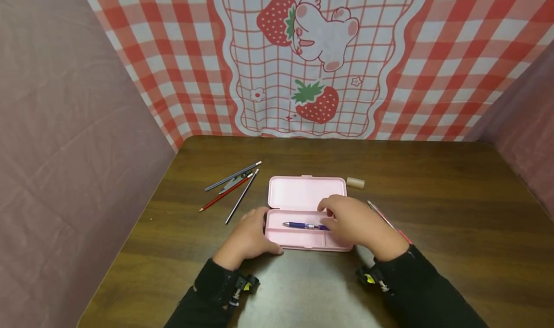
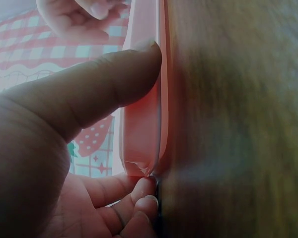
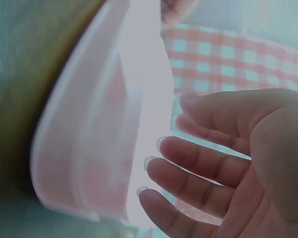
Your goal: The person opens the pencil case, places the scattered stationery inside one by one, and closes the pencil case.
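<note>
A pink pencil case (image 1: 307, 193) lies opened flat on the table, its lid tipped back toward the wall. My left hand (image 1: 248, 236) holds the left end of the tray, and in the left wrist view the thumb (image 2: 134, 74) presses the case's front side while the fingers sit at its end. Inside the tray's rear compartment lies a blue pen (image 1: 298, 225), its right end hidden by my right hand (image 1: 352, 222). That hand hovers over the tray's right part. Loosely bent, its fingers (image 3: 188, 181) have nothing between them in the right wrist view.
Left of the case lie a blue pencil (image 1: 231, 176), a red pencil (image 1: 222, 194), a dark pencil (image 1: 241, 198) and a grey metal tool (image 1: 229, 184). A tan cylinder (image 1: 356, 182) sits by the lid's right corner. A slim red-ended stick (image 1: 381, 214) is partly behind the right wrist.
</note>
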`<state>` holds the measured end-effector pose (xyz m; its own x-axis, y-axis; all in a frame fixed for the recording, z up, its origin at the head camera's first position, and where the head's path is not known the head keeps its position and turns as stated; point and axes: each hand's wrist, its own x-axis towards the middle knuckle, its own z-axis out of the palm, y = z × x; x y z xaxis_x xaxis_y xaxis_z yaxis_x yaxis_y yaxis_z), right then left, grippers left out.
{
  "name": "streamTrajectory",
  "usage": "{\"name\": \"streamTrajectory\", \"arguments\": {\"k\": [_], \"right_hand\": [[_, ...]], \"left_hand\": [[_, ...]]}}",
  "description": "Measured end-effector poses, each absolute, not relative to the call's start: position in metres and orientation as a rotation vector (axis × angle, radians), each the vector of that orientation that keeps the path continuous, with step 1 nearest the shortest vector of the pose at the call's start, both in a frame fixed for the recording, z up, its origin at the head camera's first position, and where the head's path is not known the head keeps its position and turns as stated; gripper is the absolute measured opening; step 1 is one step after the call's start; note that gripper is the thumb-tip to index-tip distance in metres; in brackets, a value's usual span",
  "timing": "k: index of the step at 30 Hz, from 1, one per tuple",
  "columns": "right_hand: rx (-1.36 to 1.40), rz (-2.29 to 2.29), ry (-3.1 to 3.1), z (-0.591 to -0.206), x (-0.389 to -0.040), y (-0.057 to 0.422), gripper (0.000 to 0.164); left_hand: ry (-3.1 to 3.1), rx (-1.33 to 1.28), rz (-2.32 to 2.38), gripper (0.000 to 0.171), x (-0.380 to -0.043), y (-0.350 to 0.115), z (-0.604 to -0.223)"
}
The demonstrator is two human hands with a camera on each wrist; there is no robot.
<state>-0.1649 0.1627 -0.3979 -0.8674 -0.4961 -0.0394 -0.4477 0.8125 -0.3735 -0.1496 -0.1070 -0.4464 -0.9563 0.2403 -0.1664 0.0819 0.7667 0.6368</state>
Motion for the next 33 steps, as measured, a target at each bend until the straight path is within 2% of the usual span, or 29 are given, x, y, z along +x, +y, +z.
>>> {"name": "streamTrajectory", "arguments": {"k": [4, 12, 23, 33], "right_hand": [[-0.703, -0.558, 2.900, -0.389, -0.164, 0.181, 0.029], [-0.591, -0.666, 2.978, -0.377, -0.158, 0.223, 0.029], [-0.331, -0.693, 2.951, -0.375, -0.149, 0.283, 0.051], [-0.264, -0.694, 2.931, -0.389, -0.143, 0.300, 0.050]], "left_hand": [[2.724, 0.241, 0.974, 0.092, -0.150, -0.108, -0.447], [2.715, 0.237, 0.985, 0.092, -0.150, -0.107, -0.448], [2.707, 0.232, 0.979, 0.094, -0.150, -0.107, -0.447], [2.706, 0.234, 0.974, 0.094, -0.149, -0.106, -0.446]]}}
